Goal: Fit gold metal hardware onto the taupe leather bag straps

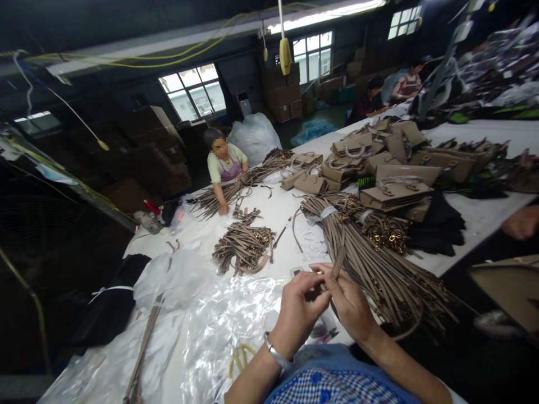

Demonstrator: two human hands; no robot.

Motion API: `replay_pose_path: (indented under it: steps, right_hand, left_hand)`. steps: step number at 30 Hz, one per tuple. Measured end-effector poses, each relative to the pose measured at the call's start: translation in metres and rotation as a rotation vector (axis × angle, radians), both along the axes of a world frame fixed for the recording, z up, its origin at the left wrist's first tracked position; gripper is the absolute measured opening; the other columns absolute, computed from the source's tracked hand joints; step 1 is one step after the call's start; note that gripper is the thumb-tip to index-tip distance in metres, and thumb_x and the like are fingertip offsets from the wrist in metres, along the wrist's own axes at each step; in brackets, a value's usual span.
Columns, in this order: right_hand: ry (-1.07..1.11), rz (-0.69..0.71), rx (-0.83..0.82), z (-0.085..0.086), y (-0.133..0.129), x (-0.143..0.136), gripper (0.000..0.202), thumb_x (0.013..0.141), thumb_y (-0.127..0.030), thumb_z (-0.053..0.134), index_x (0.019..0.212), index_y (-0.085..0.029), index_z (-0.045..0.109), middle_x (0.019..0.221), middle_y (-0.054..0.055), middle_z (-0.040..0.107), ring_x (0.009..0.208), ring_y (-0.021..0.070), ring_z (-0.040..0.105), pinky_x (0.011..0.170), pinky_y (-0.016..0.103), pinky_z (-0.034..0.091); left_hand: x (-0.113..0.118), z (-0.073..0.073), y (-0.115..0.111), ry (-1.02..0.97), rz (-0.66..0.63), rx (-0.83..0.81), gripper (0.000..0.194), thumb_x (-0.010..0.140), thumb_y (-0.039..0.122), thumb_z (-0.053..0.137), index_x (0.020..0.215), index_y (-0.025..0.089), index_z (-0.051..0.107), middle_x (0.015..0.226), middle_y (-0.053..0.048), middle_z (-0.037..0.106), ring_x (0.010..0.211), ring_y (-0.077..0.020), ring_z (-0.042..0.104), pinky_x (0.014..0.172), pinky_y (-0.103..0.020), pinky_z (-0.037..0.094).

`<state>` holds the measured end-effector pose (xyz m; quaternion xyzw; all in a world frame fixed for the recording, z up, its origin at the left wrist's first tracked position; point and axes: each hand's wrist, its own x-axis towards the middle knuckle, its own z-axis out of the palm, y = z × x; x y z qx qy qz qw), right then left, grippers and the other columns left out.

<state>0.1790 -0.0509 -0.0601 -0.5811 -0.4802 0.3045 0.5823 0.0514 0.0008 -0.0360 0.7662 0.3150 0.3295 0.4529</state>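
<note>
A taupe strap (338,261) rises between the thumb and fingers of my right hand (353,308), which is closed around it. My left hand (298,307), with a silver bangle on its wrist, meets the right one at the strap; its fingers are curled and pinch the strap's lower part, which is mostly hidden by the hands. Just beyond and to the right lies a large bundle of long taupe straps (379,272) with gold-coloured metal fittings. Under my hands, partly covered, a pair of pliers (327,335) with pinkish handles lies on the table.
A pile of short straps (244,247) lies ahead on the white table (290,196). Clear plastic sheets (227,320) cover the near left. Taupe handbags (396,191) are heaped at the right. Across the table, a co-worker (227,163) reaches over more straps. A switch (285,56) hangs overhead.
</note>
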Motion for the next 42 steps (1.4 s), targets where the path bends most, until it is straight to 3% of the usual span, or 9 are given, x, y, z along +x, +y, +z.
replay_pose_path:
  steps: [4,6,9,12,14,19,27,37,42]
  right_hand:
    - [0.422,0.023,0.050,0.013,-0.005,0.018,0.042,0.098,-0.050,0.037,0.116,-0.026,0.066,0.130,0.006,0.061,0.131,0.0236,0.045,0.114,0.041,0.028]
    - [0.645,0.031,0.087,0.019,-0.008,0.028,0.043,0.099,-0.051,0.034,0.115,-0.028,0.066,0.132,0.004,0.060,0.134,0.0224,0.042,0.113,0.042,0.031]
    - [0.760,-0.005,0.056,0.018,-0.017,0.040,0.037,0.097,-0.051,0.041,0.109,-0.028,0.068,0.128,0.003,0.061,0.131,0.0231,0.044,0.106,0.038,0.040]
    - [0.750,-0.033,-0.061,0.011,-0.028,0.040,0.024,0.090,-0.043,0.060,0.101,-0.025,0.072,0.121,0.004,0.062,0.115,0.0215,0.053,0.086,0.029,0.049]
    - [0.738,-0.006,-0.106,0.007,-0.033,0.036,0.017,0.085,-0.036,0.069,0.097,-0.024,0.073,0.113,0.002,0.063,0.097,0.0164,0.057,0.074,0.023,0.049]
    - [0.665,0.025,-0.113,0.010,-0.038,0.025,0.018,0.080,-0.036,0.075,0.092,-0.022,0.073,0.093,0.000,0.066,0.073,0.0108,0.057,0.075,0.024,0.048]
    - [0.567,-0.074,-0.131,0.000,-0.040,0.028,0.028,0.076,-0.040,0.077,0.095,-0.019,0.076,0.088,0.004,0.073,0.077,0.0172,0.065,0.081,0.033,0.052]
    - [0.670,0.016,-0.160,0.001,-0.048,0.031,0.034,0.087,-0.045,0.065,0.102,-0.016,0.076,0.100,0.011,0.073,0.093,0.0244,0.068,0.098,0.044,0.048]
    - [0.410,0.012,-0.165,-0.001,-0.050,0.033,0.032,0.088,-0.041,0.065,0.112,-0.022,0.073,0.112,0.009,0.071,0.098,0.0250,0.066,0.095,0.041,0.051]
  left_hand:
    - [-0.002,-0.008,-0.003,0.027,0.021,-0.035,0.025,0.081,0.019,0.066,0.104,0.023,0.073,0.096,-0.008,0.069,0.085,-0.0201,0.062,0.071,-0.028,0.050]
    - [-0.003,-0.011,-0.003,0.021,0.034,-0.054,0.024,0.080,0.020,0.066,0.102,0.022,0.074,0.095,-0.008,0.069,0.085,-0.0203,0.062,0.070,-0.027,0.050]
    - [-0.003,-0.012,-0.001,-0.021,0.042,-0.082,0.022,0.081,0.019,0.065,0.101,0.021,0.074,0.097,-0.008,0.069,0.088,-0.0206,0.063,0.070,-0.027,0.050]
    - [-0.003,-0.012,0.000,-0.045,0.048,-0.089,0.020,0.082,0.018,0.064,0.100,0.021,0.073,0.098,-0.008,0.068,0.092,-0.0208,0.063,0.076,-0.028,0.051]
    - [-0.002,-0.014,0.000,-0.048,0.046,-0.091,0.020,0.082,0.018,0.064,0.099,0.021,0.073,0.099,-0.008,0.067,0.093,-0.0210,0.063,0.077,-0.029,0.051]
    - [0.001,-0.021,-0.002,-0.054,0.030,-0.109,0.019,0.083,0.020,0.064,0.100,0.021,0.073,0.100,-0.009,0.066,0.095,-0.0212,0.063,0.077,-0.029,0.053]
    - [0.003,-0.027,-0.004,-0.038,0.023,-0.152,0.027,0.081,0.027,0.068,0.107,0.021,0.070,0.099,-0.009,0.069,0.088,-0.0210,0.064,0.078,-0.030,0.052]
    - [0.012,-0.021,-0.010,-0.161,-0.015,-0.417,0.026,0.087,0.038,0.062,0.094,0.015,0.071,0.088,-0.008,0.068,0.079,-0.0178,0.063,0.071,-0.027,0.050]
    - [0.017,-0.022,-0.011,-0.170,-0.005,-0.501,0.025,0.081,0.033,0.068,0.098,0.014,0.067,0.083,-0.007,0.067,0.074,-0.0154,0.061,0.068,-0.025,0.049]
